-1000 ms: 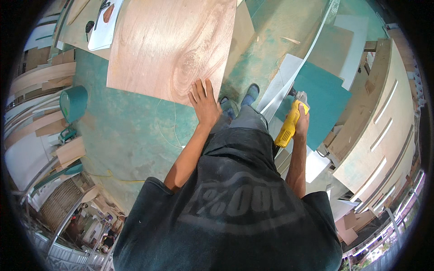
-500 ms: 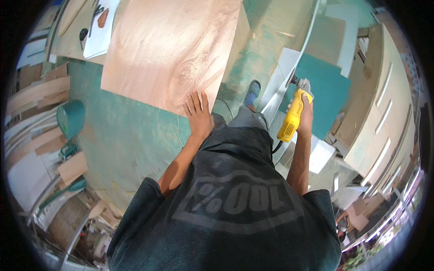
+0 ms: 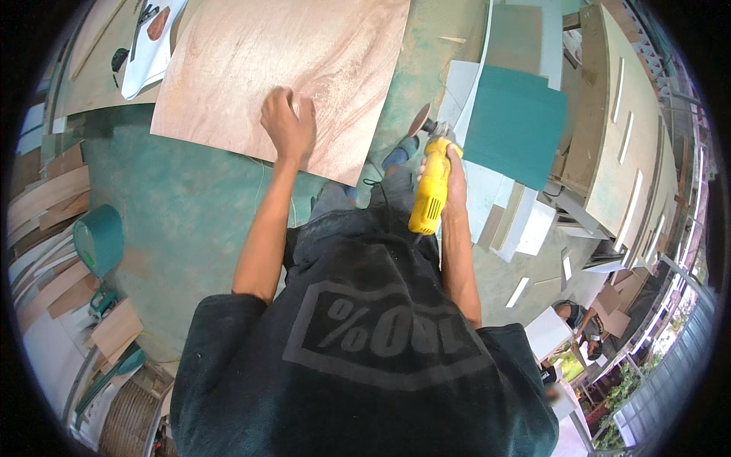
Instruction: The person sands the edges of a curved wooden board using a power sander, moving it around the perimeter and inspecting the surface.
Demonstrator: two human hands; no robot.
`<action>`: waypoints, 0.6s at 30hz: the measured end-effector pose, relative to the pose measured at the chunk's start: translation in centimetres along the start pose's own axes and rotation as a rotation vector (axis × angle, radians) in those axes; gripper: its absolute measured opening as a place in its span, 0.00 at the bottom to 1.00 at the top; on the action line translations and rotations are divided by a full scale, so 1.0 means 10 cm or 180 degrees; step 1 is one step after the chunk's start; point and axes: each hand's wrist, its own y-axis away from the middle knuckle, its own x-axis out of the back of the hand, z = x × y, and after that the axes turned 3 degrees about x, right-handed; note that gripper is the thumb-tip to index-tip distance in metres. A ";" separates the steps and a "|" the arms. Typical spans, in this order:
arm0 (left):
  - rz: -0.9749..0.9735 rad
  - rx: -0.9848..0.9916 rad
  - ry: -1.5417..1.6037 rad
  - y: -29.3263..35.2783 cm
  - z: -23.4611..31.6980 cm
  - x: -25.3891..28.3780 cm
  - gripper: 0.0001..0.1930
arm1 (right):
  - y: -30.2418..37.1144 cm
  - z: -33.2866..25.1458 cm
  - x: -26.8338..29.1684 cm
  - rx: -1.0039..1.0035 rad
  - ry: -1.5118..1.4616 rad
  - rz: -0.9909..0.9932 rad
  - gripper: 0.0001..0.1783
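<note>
My left hand (image 3: 291, 131) is over the near part of a reddish plywood sheet (image 3: 228, 68). Its fingers are bent, with a gap between them and the thumb, and it holds nothing; whether the fingertips touch the wood I cannot tell. My right hand (image 3: 456, 183) is wrapped around the body of a yellow angle grinder (image 3: 431, 190), off the sheet's right side. A round, reddish-brown disc (image 3: 419, 120) on the grinder's head is tilted and apart from the wood.
Green boards (image 3: 514, 126) and pale strips lie at right, by a stack of large panels (image 3: 636, 145). A green bin (image 3: 99, 240) and wood offcuts (image 3: 57, 190) line the left. A person (image 3: 588, 331) is at the lower right.
My left hand has gone from lying flat at the sheet's near edge to further in, fingers now bent. The grinder in my right hand has come left toward the sheet, disc turned more into view.
</note>
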 end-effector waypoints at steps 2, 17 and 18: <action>0.0308 -0.0205 -0.0197 -0.33 -0.15 -0.14 0.23 | 0.08 0.01 -0.11 0.0023 0.0042 0.0001 0.32; 0.0436 -0.0269 -0.0798 -0.41 -0.12 -0.27 0.23 | 0.04 0.31 -0.33 0.0005 0.0121 -0.0340 0.23; 0.0437 -0.0273 -0.0787 -0.41 -0.14 -0.27 0.23 | 0.03 0.33 -0.34 0.0036 0.0143 -0.0293 0.22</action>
